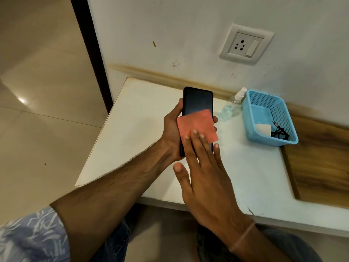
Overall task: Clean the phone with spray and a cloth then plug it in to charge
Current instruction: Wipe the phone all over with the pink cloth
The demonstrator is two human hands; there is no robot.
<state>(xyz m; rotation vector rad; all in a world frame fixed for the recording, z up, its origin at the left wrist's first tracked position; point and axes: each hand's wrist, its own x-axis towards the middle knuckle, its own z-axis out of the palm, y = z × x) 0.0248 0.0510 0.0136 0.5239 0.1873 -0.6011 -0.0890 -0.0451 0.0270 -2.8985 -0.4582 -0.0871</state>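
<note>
The right hand [205, 178] presses straight fingers on the soft cloth [196, 123] over the rigid, probably slick phone [197, 101], which the left hand [171, 129] grips by its long edges.

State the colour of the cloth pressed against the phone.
The cloth on the phone is plain coral pink; the head view shows it best.

readable text: none is showing anywhere in view
phone [197, 103]: its dark screen is displaying no characters
spray bottle [231, 107]: nothing legible is showing on it
wall socket [245, 44]: its plate is carrying no readable marking
basket [264, 141]: a tiny dark mark on the far rim is staying too small to read
</note>
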